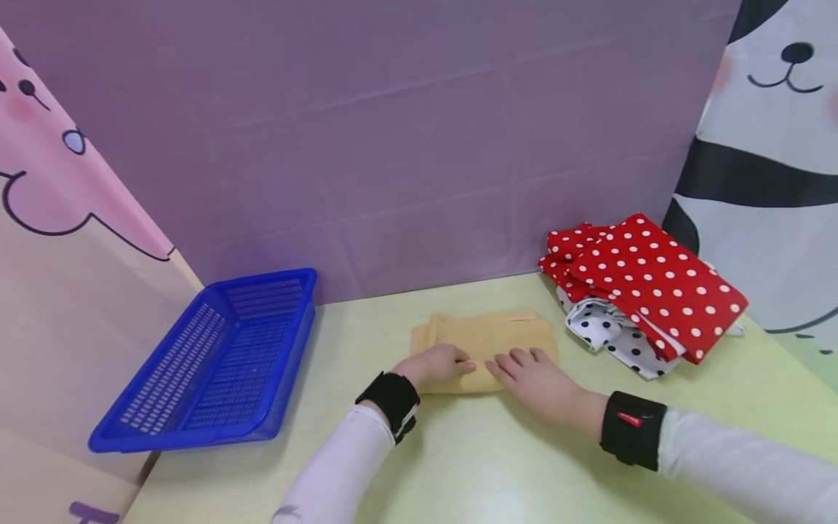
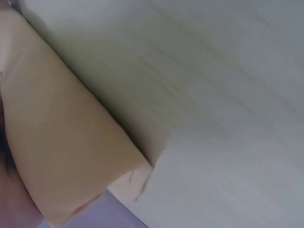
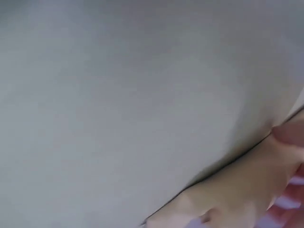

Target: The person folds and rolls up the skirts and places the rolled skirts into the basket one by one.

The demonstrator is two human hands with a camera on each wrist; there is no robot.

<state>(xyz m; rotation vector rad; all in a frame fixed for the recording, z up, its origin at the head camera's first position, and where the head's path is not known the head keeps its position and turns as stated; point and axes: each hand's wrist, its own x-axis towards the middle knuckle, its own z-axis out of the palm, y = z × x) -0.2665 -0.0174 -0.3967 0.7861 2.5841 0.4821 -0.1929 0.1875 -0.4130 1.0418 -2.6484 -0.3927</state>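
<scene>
A folded yellow-orange cloth (image 1: pixel 491 335) lies flat on the table in the head view. My left hand (image 1: pixel 435 366) rests on its near left part. With fingers extended, my right hand (image 1: pixel 540 382) presses on the near right part of the same cloth. In the left wrist view the folded cloth (image 2: pixel 66 128) shows its edge and layered corner, and only a sliver of the left hand (image 2: pixel 14 194) is visible. The right wrist view catches the cloth (image 3: pixel 237 190) at the lower right, with fingers (image 3: pixel 290 133) of the right hand over it.
A blue perforated plastic basket (image 1: pixel 297 349) stands at the table's left. To the right lies a pile with a red white-dotted cloth (image 1: pixel 655 284) over a white black-dotted cloth (image 1: pixel 631 349). A purple curtain (image 1: pixel 419 145) hangs behind the pale yellow-green table (image 1: pixel 471 466).
</scene>
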